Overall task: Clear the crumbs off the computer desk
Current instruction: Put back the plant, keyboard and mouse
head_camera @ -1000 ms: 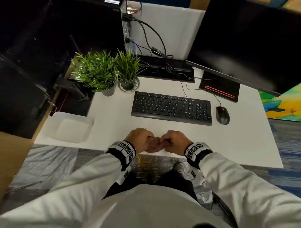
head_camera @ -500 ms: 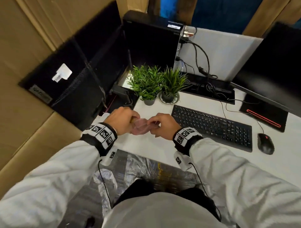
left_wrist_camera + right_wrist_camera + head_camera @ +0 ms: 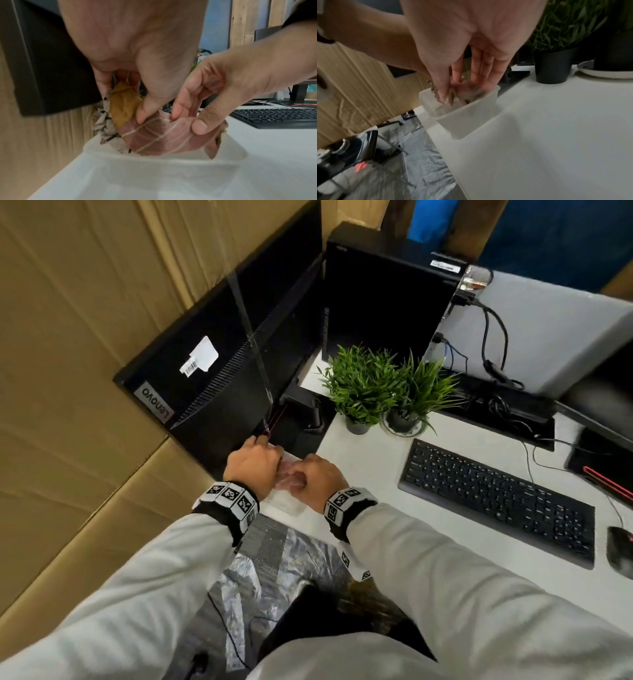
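Low in the centre of the left wrist view, the left hand [image 3: 130,51] and right hand [image 3: 228,86] pinch a pink cloth [image 3: 159,136] between thumbs and fingertips, sagging over a translucent white tub [image 3: 164,166]. Crumbs [image 3: 104,121], pale flakes and a tan piece, cling at its left end. The tub sits on the white desk [image 3: 376,474], left of the keyboard [image 3: 496,498]

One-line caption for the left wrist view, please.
Both hands hold a pink cloth with crumbs over a white tub.
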